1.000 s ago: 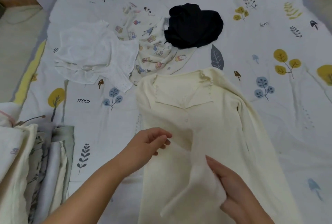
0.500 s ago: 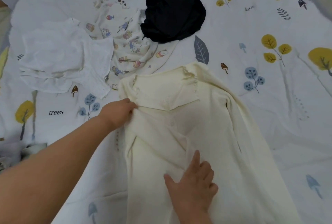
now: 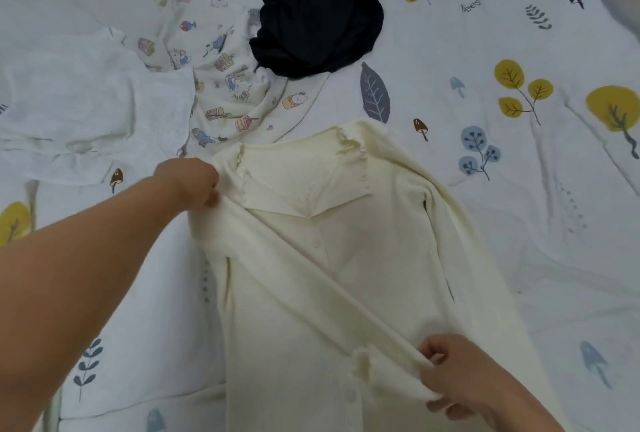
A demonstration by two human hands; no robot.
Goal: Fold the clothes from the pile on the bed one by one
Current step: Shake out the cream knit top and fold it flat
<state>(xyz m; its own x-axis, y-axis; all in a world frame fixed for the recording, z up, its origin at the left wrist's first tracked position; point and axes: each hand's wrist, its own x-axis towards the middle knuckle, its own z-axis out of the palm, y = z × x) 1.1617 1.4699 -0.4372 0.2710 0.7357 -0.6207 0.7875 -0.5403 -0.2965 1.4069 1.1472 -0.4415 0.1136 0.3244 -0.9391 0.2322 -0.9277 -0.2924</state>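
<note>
Head view, hands [image 3: 460, 374] now gripping cream cardigan's [image 3: 381, 258] sleeve, previously pressing flat

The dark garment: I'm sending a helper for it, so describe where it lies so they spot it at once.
On the leaf-printed bedsheet, look past the cream cardigan to the unfolded pile at the far side. The dark garment lies crumpled at the pile's right end, partly over a cartoon-print cloth. It is the only black piece among pale ones.

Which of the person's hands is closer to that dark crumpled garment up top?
The left hand. It grips the cream cardigan at its shoulder, below and left of the dark garment. The right hand holds the sleeve end, much farther down.
</note>
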